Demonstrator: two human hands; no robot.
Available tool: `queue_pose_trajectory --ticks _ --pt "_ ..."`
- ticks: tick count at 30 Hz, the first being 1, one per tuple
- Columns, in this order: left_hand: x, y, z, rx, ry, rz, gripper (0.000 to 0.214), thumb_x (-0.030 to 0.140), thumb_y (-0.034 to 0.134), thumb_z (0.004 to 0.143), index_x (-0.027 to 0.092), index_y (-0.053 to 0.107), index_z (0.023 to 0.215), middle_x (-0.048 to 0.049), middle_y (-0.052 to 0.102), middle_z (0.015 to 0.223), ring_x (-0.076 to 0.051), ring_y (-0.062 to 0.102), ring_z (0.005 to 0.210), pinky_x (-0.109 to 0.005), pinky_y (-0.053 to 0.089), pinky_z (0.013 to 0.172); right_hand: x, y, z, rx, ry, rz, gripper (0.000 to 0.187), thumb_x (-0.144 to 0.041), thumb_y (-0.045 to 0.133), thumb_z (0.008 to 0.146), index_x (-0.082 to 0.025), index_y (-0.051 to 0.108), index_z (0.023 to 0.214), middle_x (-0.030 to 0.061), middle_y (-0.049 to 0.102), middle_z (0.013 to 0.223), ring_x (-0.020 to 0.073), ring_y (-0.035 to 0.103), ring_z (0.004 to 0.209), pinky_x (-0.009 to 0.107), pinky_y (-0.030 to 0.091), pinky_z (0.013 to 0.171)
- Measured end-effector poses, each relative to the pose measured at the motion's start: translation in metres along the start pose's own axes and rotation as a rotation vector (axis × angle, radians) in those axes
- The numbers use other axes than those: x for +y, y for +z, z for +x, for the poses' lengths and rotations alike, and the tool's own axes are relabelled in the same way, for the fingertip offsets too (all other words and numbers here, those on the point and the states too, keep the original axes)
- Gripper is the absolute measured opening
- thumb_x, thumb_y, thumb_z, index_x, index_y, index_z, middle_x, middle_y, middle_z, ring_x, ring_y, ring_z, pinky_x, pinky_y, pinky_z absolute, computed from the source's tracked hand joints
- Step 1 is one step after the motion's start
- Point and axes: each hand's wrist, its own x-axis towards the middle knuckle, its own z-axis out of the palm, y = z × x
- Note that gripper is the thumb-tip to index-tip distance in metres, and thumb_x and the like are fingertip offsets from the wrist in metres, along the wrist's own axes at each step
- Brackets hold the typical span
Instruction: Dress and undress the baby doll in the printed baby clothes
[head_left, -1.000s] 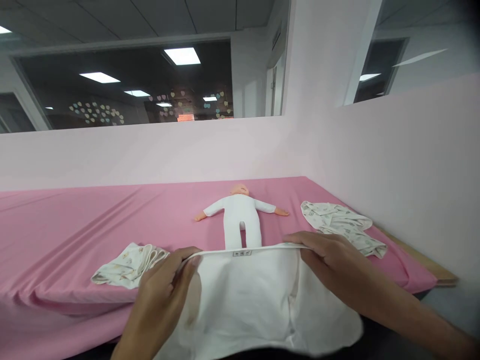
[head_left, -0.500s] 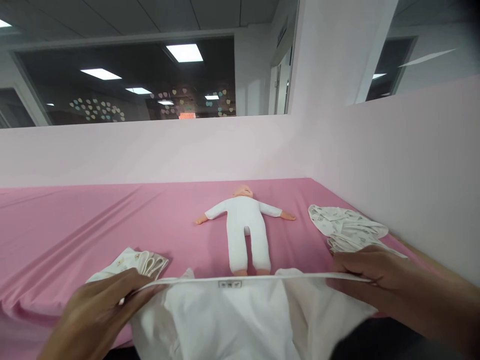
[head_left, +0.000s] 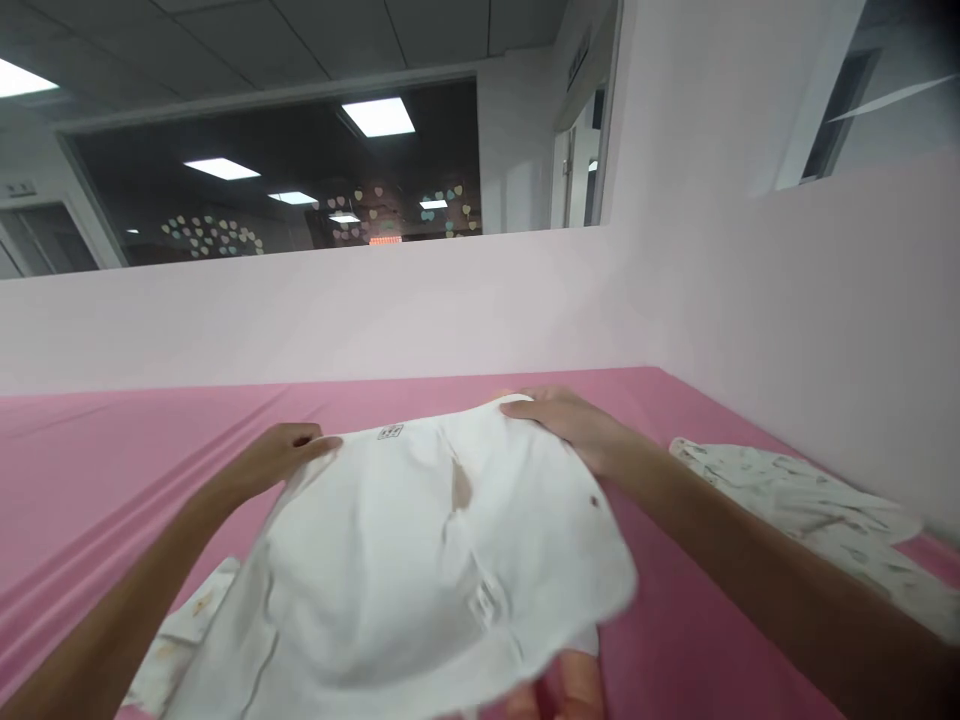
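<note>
Both my hands stretch a white baby garment (head_left: 360,560) by its upper edge above the doll. My left hand (head_left: 279,455) pinches the left end of that edge, and my right hand (head_left: 566,425) grips it further right. The garment has a small printed label at the edge, a narrow gap near the middle, a sewn tag lower down and a dark dot on the right side. Beneath it lies the doll, mostly hidden; its bare lower legs (head_left: 579,685) show at the bottom, below a bit of white suit.
A folded patterned cloth (head_left: 187,620) lies at the left, partly covered by the garment. Another patterned white cloth (head_left: 810,510) is spread beside the right wall. Everything rests on a pink sheet (head_left: 112,470). A pale wall (head_left: 337,310) with a window stands behind.
Both hands have moved forward and up, carrying the garment from near my body to over the doll, which it now mostly covers. The view has come closer to the doll.
</note>
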Motion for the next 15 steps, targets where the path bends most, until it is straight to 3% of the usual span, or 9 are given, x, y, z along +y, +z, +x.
queue_pose_trajectory --ticks 2,4,8,12,15 --pt "-0.022 0.026 0.039 -0.067 0.062 0.180 0.048 0.058 0.048 0.082 0.019 0.034 0.059 0.0032 0.040 0.059 -0.011 0.040 0.055 -0.022 0.026 0.053 0.021 0.004 0.043 0.078 -0.010 -0.082 0.014 -0.030 0.058 0.077 -0.017 0.059 0.072 0.0027 0.059 0.068 0.0141 0.056 0.063 0.024 0.044 0.056" --pt "-0.040 0.052 0.066 -0.090 0.021 0.365 0.043 0.054 0.044 0.085 0.019 0.039 0.059 -0.0005 0.052 0.066 -0.016 0.050 0.065 -0.025 0.031 0.059 0.042 0.007 0.077 0.156 -0.015 -0.153 0.009 -0.022 0.056 0.075 -0.017 0.055 0.067 0.0010 0.054 0.061 0.0144 0.053 0.062 0.024 0.041 0.055" --pt "-0.053 0.092 0.093 -0.049 -0.113 0.403 0.032 0.044 0.040 0.088 0.020 0.053 0.073 -0.0081 0.063 0.088 -0.024 0.059 0.079 -0.031 0.038 0.065 0.075 0.010 0.113 0.315 -0.017 -0.358 0.021 -0.007 0.053 0.066 -0.019 0.041 0.053 -0.0002 0.046 0.056 0.0154 0.050 0.064 0.025 0.033 0.057" --pt "-0.031 0.110 0.096 -0.005 -0.169 0.396 0.019 0.028 0.046 0.083 0.018 0.059 0.094 -0.0121 0.064 0.099 -0.028 0.061 0.088 -0.036 0.042 0.071 0.093 0.004 0.117 0.427 -0.050 -0.517 0.017 -0.008 0.054 0.066 -0.018 0.045 0.056 0.0032 0.055 0.069 0.0197 0.053 0.079 0.028 0.032 0.066" --pt "0.010 0.117 0.086 0.113 -0.128 0.363 0.033 0.023 0.033 0.089 0.019 0.050 0.117 -0.0128 0.059 0.116 -0.025 0.058 0.099 -0.036 0.042 0.078 0.104 -0.009 0.105 0.481 -0.063 -0.539 0.007 -0.020 0.055 0.072 -0.020 0.052 0.065 0.0036 0.059 0.075 0.0214 0.054 0.083 0.029 0.033 0.070"
